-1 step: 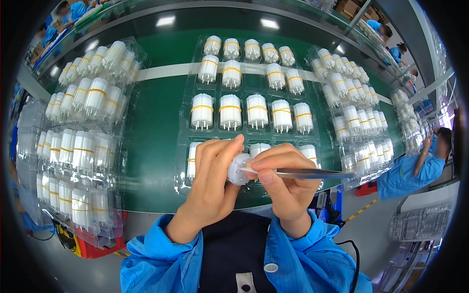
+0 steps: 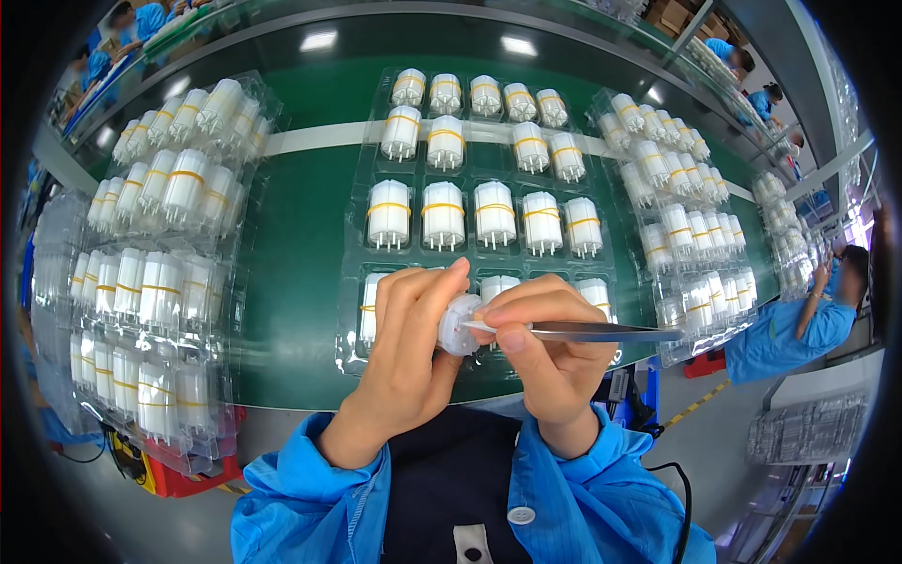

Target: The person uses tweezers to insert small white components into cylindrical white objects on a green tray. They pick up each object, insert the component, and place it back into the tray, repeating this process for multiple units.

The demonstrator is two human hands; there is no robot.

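Two hands (image 2: 396, 352) (image 2: 556, 365), tweezers (image 2: 606, 333) near tray edge (image 2: 349, 355), tabletop (image 2: 291, 291) leftward

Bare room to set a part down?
Green tabletop between left stack of clear plastic trays and middle clear plastic tray; also one bare pocket in that tray's second-farthest row. Crowded: its front row, behind left hand and right hand.

light: bright, white | glare: two white patches (image 2: 519, 46) near the top | shiny: metal tweezers (image 2: 611, 333), clear plastic tray (image 2: 489, 162) | middle: sharp | edges: bendy, corners black | far worker's head (image 2: 854, 270): smudgy
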